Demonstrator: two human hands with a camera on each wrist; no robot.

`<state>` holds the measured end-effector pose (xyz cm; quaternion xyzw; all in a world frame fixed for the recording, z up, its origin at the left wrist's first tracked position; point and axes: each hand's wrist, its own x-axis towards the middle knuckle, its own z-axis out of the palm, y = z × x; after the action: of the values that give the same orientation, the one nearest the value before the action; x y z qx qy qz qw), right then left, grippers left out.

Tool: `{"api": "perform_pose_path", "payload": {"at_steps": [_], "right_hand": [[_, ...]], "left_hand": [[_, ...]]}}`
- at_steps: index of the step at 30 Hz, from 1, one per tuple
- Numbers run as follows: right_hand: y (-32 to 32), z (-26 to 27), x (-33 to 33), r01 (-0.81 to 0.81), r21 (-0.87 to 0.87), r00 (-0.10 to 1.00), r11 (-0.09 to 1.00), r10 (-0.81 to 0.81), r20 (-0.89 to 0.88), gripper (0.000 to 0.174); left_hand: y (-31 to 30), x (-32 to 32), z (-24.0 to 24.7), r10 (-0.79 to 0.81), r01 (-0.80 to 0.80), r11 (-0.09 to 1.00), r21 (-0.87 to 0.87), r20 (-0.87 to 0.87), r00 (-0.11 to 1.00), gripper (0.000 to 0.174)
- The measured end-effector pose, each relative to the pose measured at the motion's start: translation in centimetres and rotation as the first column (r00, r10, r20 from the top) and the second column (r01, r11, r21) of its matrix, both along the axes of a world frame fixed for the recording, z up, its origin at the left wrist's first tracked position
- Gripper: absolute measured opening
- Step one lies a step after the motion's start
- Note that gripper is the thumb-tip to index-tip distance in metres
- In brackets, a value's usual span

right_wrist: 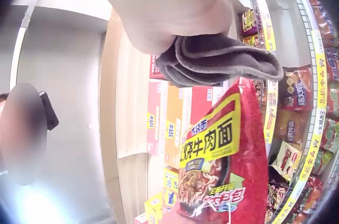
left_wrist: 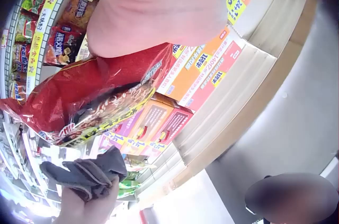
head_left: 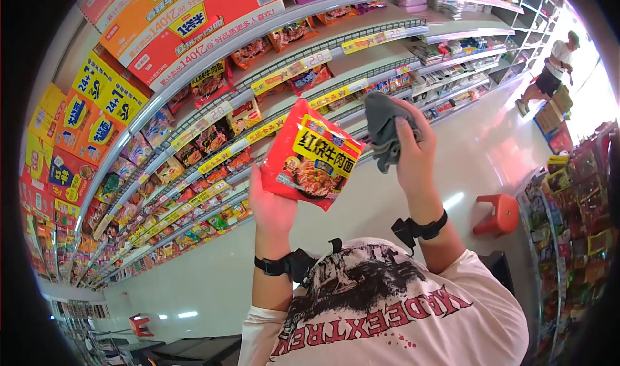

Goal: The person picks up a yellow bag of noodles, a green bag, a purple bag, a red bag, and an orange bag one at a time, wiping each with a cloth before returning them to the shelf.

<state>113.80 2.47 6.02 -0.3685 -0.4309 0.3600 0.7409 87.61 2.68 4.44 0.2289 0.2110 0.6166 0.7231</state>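
Observation:
A red packet of instant noodles [head_left: 316,159] with a yellow label and a noodle picture is held up in front of the shelves. My left hand [head_left: 272,201] grips it by its left edge, and the right wrist view shows the packet [right_wrist: 222,155] with its printed face toward me. My right hand [head_left: 416,147] holds a folded, bunched dark grey cloth [head_left: 386,125] just right of the packet. Seen from the left wrist, the cloth [left_wrist: 87,173] sits close below the packet [left_wrist: 100,91]. Part of my left fingers is hidden behind the packet.
Curved store shelves [head_left: 258,101] carry several rows of noodle packets with yellow price strips. Large cartons [head_left: 194,27] are stacked on top. A red stool [head_left: 496,215] stands on the floor at right, near a goods rack [head_left: 571,262]. Another person [head_left: 552,72] is at the far right.

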Motion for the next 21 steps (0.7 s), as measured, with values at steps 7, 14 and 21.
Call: {"api": "perform_pose_path", "payload": {"at_steps": [7,14,21], "right_hand": [[0.3,0.6,-2.6,0.079,0.226,0.722,0.971,-0.212,0.658,0.036],[1.7,-4.4,-2.6,-0.010,-0.031,0.783,0.999,0.027,0.621,0.033],[2.3,-3.1,-6.7,-0.091,-0.288,0.911,0.953,0.197,0.363,0.028]], "left_hand": [[-0.5,3.0,0.5,-0.208,0.206,0.977,0.051,0.040,0.977,0.058],[0.9,-2.4,1.6,0.078,-0.079,0.997,0.021,0.068,0.995,0.056],[0.8,-8.2,2.0,0.290,-0.293,0.955,0.033,0.084,0.953,0.060]]}}
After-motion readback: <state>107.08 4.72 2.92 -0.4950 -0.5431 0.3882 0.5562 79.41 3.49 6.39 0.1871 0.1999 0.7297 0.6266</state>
